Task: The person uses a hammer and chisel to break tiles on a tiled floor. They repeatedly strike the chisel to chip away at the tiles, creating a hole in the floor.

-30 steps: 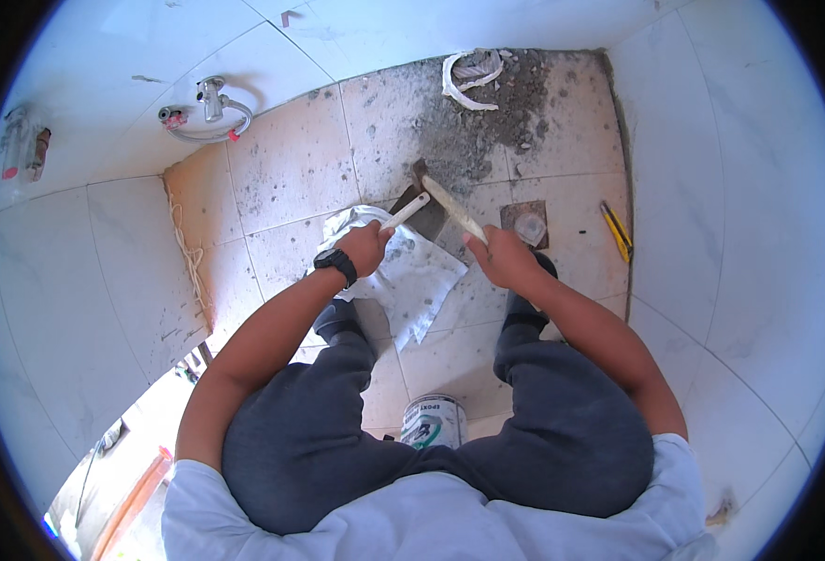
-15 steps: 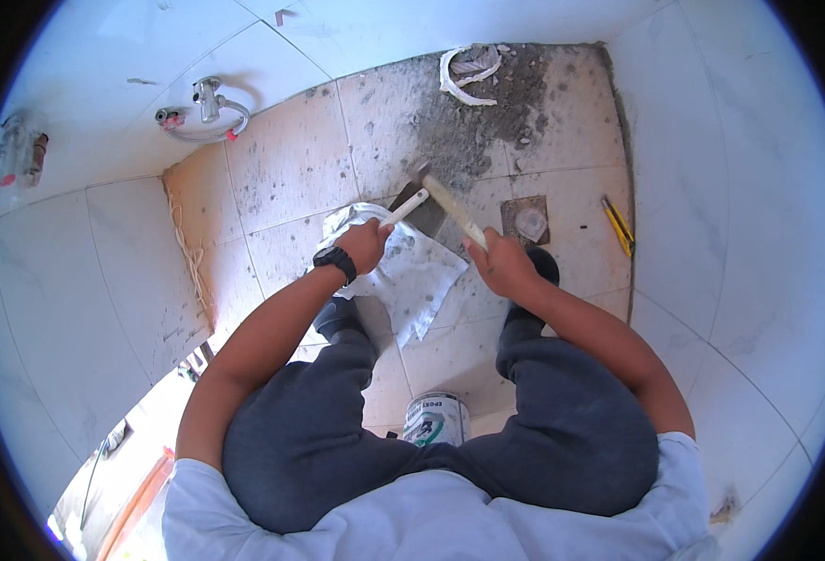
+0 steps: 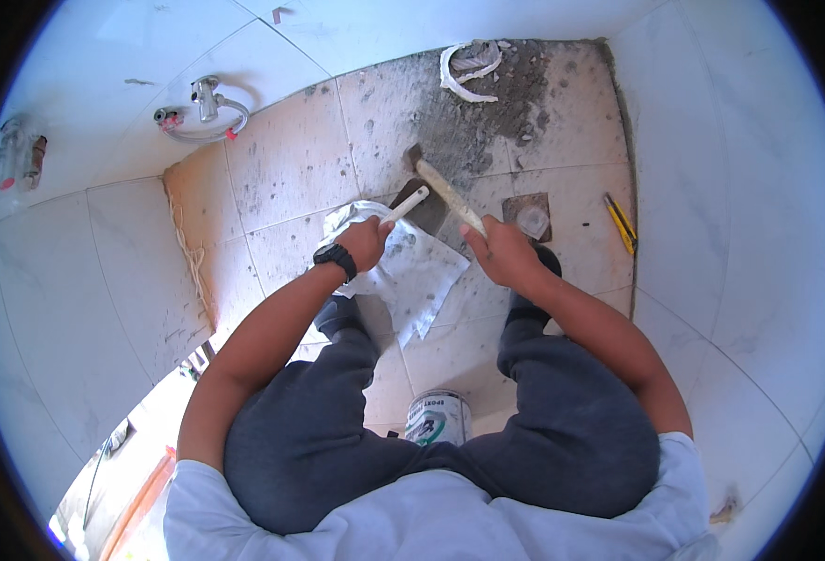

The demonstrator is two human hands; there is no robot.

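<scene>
Nearest you, a paint can (image 3: 438, 419) stands on your side of the white cloth (image 3: 417, 280), between your legs. The cloth lies crumpled on the tiled floor (image 3: 286, 201) between your 2 feet. Over its left part is your left hand (image 3: 367, 244), fingers closed around a white stick (image 3: 406, 206) that points past the cloth's far edge. To the cloth's right, your right hand (image 3: 504, 252) has its fingers wrapped around the end of a pale-handled hammer (image 3: 447, 194); its dark head lies beyond the cloth.

In the last half second that head has shifted a little farther out, while your left hand and the stick have barely moved. For the work, I judge that the head now sits clear of the stick's tip. You hold the 2 tools close; whether they touch, I cannot tell.

Right of the cloth is a square drain (image 3: 527, 217), and farther right a yellow knife (image 3: 620, 224). Well beyond the cloth, a broken white ring (image 3: 471, 86) lies in grey rubble (image 3: 529, 93); beyond and left, a tap (image 3: 208, 98) juts from the wall.
</scene>
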